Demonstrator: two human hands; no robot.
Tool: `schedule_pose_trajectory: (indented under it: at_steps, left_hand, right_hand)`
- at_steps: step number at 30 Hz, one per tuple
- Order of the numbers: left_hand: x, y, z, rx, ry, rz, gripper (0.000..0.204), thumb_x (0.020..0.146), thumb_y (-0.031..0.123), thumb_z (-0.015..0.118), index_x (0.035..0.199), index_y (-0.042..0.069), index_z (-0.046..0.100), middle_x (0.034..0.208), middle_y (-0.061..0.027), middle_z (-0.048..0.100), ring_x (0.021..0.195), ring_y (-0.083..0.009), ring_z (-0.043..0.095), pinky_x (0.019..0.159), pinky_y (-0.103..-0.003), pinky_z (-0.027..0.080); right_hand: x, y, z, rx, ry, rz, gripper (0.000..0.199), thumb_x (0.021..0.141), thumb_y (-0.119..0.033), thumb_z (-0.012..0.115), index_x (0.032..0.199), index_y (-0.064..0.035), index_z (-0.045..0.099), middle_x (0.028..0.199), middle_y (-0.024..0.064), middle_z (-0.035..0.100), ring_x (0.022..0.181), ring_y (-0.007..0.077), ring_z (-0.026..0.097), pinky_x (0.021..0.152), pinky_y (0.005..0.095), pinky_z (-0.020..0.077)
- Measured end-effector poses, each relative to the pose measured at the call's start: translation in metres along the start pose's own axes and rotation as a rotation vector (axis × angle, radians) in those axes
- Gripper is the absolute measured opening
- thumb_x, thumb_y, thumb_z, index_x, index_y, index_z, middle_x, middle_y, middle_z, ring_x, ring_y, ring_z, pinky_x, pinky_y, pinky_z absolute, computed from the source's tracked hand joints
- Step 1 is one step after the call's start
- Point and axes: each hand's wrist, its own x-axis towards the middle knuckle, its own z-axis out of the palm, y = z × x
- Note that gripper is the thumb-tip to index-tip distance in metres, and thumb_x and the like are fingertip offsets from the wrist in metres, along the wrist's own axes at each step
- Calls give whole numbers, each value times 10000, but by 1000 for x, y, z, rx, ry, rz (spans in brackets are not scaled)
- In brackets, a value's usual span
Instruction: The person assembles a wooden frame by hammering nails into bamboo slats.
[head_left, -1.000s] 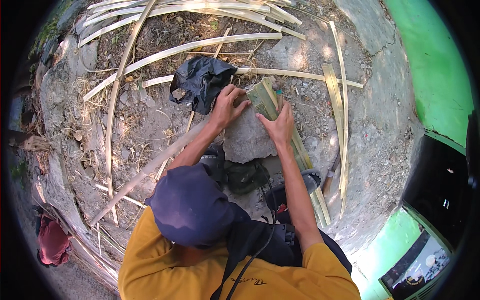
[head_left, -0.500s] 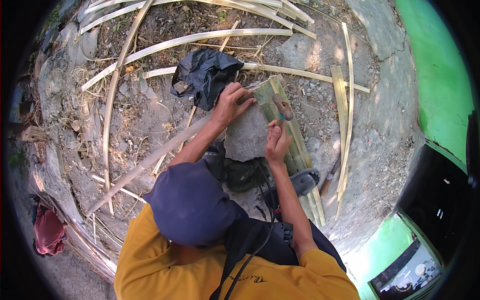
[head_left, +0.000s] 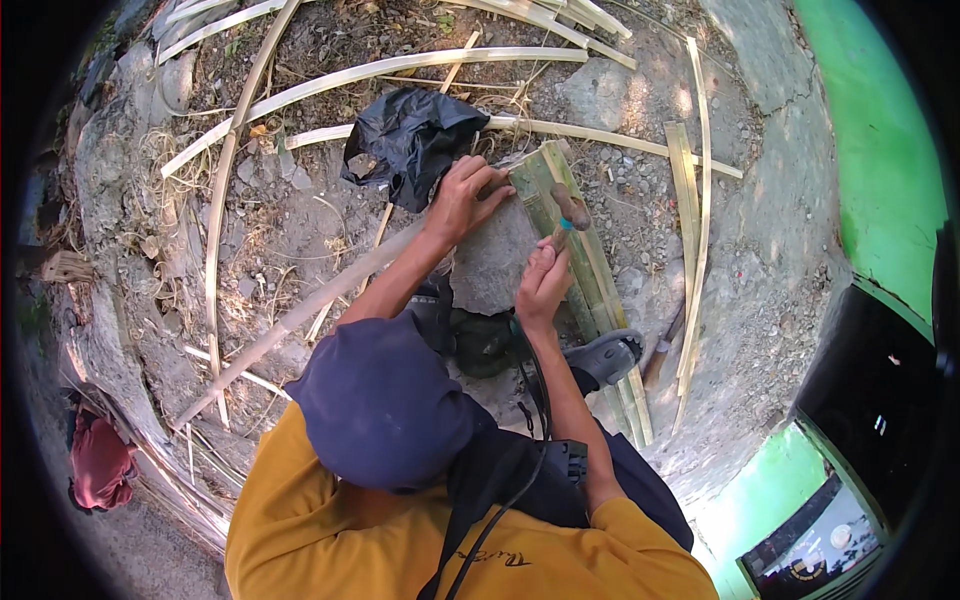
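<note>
In my right hand [head_left: 544, 280] is a hammer [head_left: 570, 208], gripped by its handle, with the head above split green bamboo lengths [head_left: 603, 300]. These lengths lie side by side, running from near my left hand down past my shoe [head_left: 607, 358]. My left hand [head_left: 464, 200] is closed at their far left corner, thumb and fingers round the end of a long pale brown pole [head_left: 300, 318]. The pole runs back under my left forearm, so part of it is hidden. A flat grey stone slab [head_left: 492, 262] lies between my hands. Against the left hand's knuckles rests a crumpled black plastic bag [head_left: 408, 140].
Pale bamboo strips [head_left: 380, 68] lie across the rubble ground on the far side and left. More strips [head_left: 700, 190] lie to the right, beside a dark tool with a wooden handle [head_left: 657, 362]. A green wall [head_left: 870, 130] borders the right; another person [head_left: 100, 462] is at far left.
The hammer and my right hand have shifted slightly left and toward me, and the hammer head has tilted. My left hand has hardly moved.
</note>
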Motion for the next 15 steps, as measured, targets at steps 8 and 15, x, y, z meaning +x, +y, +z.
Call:
schedule_pose_trajectory:
  at_steps: [8,15]
  left_hand:
    - [0,-1,3,12,41,43,247,778,141,888,906,29,709,850,-94,601,843,-300,605,755,-410,493]
    - [1,1,2,12,41,28,241,777,134,885,890,32,698,839,-93,593,827,-303,595,755,-416,487]
  right_hand:
    - [9,-1,10,-122,-46,-42,277,1137,-259,429,1122,8,498,721,11,490,587,88,455,525,282,388]
    - [-1,-12,7,103,83,49,263,1135,-231,434,1120,21,508,723,69,560,576,192,568,531,361,434]
